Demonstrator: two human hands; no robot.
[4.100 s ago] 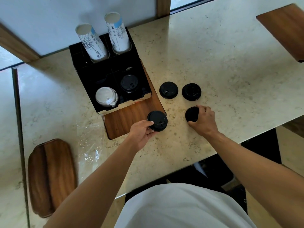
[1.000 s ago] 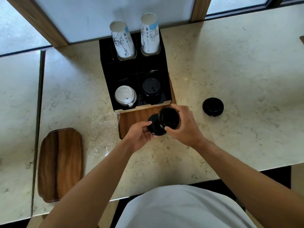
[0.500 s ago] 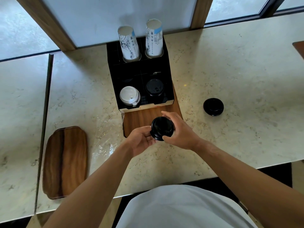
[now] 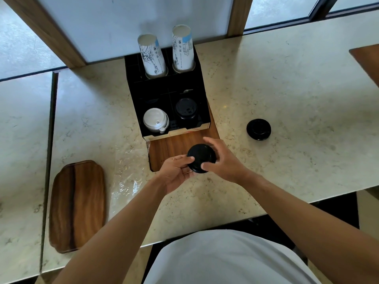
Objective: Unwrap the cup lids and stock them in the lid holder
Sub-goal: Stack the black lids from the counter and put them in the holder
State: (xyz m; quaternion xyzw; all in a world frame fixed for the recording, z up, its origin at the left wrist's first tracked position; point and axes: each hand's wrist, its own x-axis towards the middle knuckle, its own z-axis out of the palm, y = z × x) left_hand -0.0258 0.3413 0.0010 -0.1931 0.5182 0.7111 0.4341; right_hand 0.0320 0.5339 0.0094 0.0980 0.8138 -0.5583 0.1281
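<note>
No writing reads clearly. Your left hand [image 4: 176,174] and right hand [image 4: 223,160] now grip merged black lids [image 4: 201,157] before the holder [image 4: 168,103].

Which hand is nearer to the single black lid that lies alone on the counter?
Right. The right hand grips the stack of black lids, to the lower left of the lone lid. The left hand is farther, on the stack's other side.

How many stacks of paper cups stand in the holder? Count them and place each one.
2. One stack of paper cups stands in the holder's back left slot, leaning left; the other stack stands in the back right slot. How many cups are nested in each cannot be told.
</note>
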